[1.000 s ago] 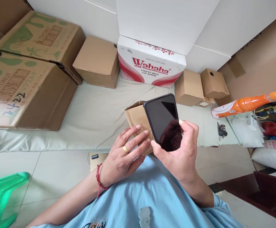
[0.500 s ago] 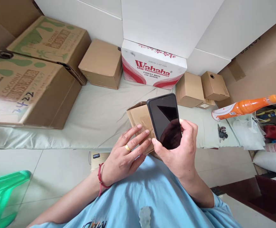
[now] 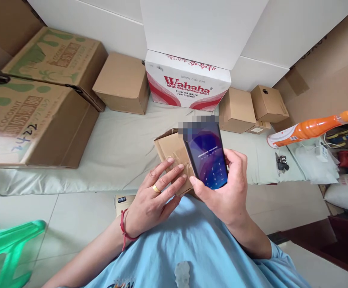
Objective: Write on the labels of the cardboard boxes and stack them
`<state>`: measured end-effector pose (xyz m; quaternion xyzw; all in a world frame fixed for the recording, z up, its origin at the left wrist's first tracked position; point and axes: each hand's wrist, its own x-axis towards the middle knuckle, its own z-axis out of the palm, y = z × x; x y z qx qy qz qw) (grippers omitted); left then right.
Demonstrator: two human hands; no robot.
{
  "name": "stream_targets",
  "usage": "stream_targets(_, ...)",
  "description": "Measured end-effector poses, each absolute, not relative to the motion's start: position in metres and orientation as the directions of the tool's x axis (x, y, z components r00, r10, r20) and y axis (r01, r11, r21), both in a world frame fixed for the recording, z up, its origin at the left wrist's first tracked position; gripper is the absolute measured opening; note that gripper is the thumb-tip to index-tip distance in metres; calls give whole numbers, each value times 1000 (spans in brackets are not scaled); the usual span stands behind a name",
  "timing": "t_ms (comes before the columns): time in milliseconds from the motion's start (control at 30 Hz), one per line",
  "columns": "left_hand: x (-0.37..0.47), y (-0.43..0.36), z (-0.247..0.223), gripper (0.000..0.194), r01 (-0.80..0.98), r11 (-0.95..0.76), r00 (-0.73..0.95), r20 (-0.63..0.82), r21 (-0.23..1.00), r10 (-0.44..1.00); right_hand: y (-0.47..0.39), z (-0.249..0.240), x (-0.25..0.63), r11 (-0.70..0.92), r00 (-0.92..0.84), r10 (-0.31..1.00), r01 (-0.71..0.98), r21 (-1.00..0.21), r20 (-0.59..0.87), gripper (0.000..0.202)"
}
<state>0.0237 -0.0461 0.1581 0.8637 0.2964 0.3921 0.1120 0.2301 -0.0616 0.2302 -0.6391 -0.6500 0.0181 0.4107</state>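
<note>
A smartphone (image 3: 206, 156) in a dark case is gripped along its lower sides by my right hand (image 3: 224, 196), thumb on the left edge and fingers on the right. Its screen glows blue with a number keypad; a pixelated patch covers its top. Behind and left of it, a small cardboard box (image 3: 169, 146) rests at the near edge of the cloth-covered surface. My left hand (image 3: 158, 192), with a gold ring and a red cord bracelet, lies on this box with its fingers stretched out and spread. The phone hides the box's right part.
Large coconut cartons (image 3: 36, 116) and a plain box (image 3: 121, 82) stand left. A white Wahaha carton (image 3: 188, 84) is against the wall, smaller boxes (image 3: 236, 110) to its right. An orange bottle (image 3: 311, 130) and keys (image 3: 281, 162) lie right; a green stool (image 3: 12, 248) stands lower left.
The phone's screen has gone from black to a lit blue keypad. Both hands keep nearly the same hold, and the view has shifted slightly.
</note>
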Motion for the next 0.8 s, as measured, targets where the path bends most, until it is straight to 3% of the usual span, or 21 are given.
stream_targets(133,21,-48,159,61,442,-796,523,602,414,603,-60,221,263,76,286,829,794,-603,481,73)
stream_targets(233,21,-49,158,63,446,-794,506,616,413,604,-57,195,310,-121,444,788,791,-600,427,76)
stream_targets(367,21,-46,156,61,443,-800,498,631,405,595,-58,145,364,-501,637,756,712,-493,152,81)
stream_targets(467,20,-42,156,57,438,-811,498,646,387,578,-67,114,379,-673,713,700,641,-368,-38,82)
stream_targets(667,9,-41,157,61,516,-778,438,670,359,600,-83,80,372,-685,682,718,660,-307,-138,83)
stream_targets(800,-5,-47,147,67,535,-709,350,643,460,681,-86,74,372,-575,575,812,762,-298,-97,78)
